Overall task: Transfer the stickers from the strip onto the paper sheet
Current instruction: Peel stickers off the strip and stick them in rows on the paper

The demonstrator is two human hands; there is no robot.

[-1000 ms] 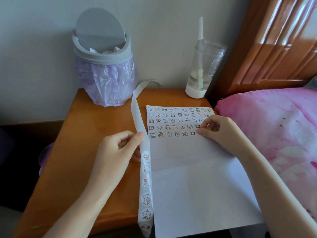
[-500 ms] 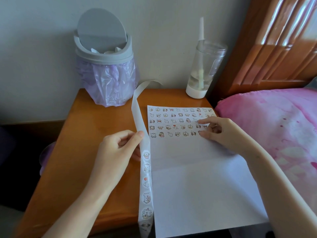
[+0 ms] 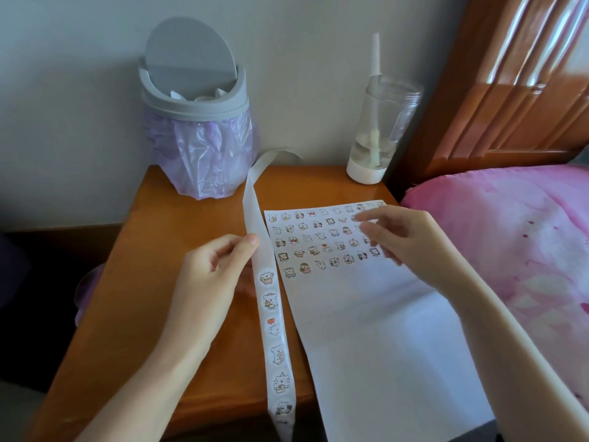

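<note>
Head view looks down on a long, narrow, translucent white backing strip (image 3: 255, 231), glossy and waxy, which the left hand (image 3: 207, 282) pinches at its left edge, thumb on top and curled fingers beneath. Beyond the thumb the strip is bare and rises toward the wall, its far end curling over in a loose loop. Below the thumb it carries a single column of round white stickers with small cartoon animal drawings (image 3: 266, 277), six showing, and its near end hangs past the table edge.

Just right of that hand lies the white rectangular paper sheet (image 3: 382, 346), matte and flat, set at a slight slant beside the strip. Its far part holds rows of tiny cartoon stickers (image 3: 314, 250), the nearest row only partly filled; the near part is plain and overhangs the table edge.

The right hand (image 3: 404, 240) is over the right end of those rows, fingers loosely stretched and spread toward the left, slightly blurred; whether the fingertips touch the paper cannot be told.

Both hands work over a smooth, orange-brown varnished wooden bedside table (image 3: 153, 250). Beyond the left hand stands a round grey plastic bin with a tilted swing lid (image 3: 194, 100), lined with a crinkled lilac plastic bag (image 3: 204, 154). Beyond the right hand stands a clear cylindrical jar with a white base and a white straw (image 3: 382, 122). To the right of the right hand are pink patterned bedding (image 3: 510, 234) and a glossy carved wooden headboard (image 3: 510, 90).
</note>
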